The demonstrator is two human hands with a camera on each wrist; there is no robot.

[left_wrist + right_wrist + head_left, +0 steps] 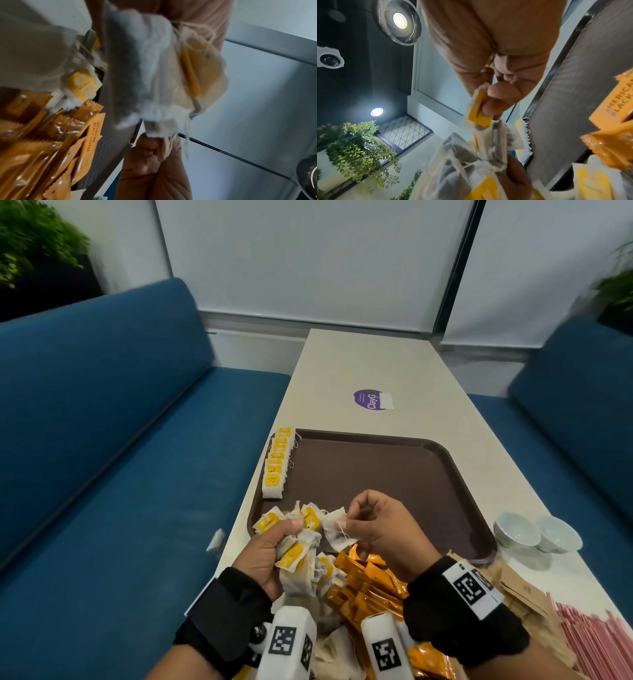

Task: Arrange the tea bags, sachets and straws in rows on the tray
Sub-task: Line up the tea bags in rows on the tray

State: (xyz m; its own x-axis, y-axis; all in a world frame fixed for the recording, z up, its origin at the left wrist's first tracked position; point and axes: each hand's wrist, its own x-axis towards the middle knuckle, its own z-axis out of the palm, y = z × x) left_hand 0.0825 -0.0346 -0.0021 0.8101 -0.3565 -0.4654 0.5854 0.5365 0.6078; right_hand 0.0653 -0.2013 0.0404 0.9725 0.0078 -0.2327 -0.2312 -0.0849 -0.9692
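Note:
My left hand (270, 546) grips a bunch of white tea bags with yellow tags (301, 537) above the near left corner of the brown tray (411, 474). My right hand (370, 525) pinches one tea bag (337, 527) at the bunch's right side; the right wrist view shows its fingers (494, 106) on a yellow tag (479, 112). A row of tea bags (277, 463) lies along the tray's left rim. Orange coffee sachets (370, 583) are heaped near me, with brown paper sachets (520, 590) and pink straws (589, 642) to the right.
Two small white bowls (537, 532) stand right of the tray. A purple sticker (371, 399) lies on the table beyond it. Blue benches flank the narrow table on both sides. The left table edge runs close to the tea bag row.

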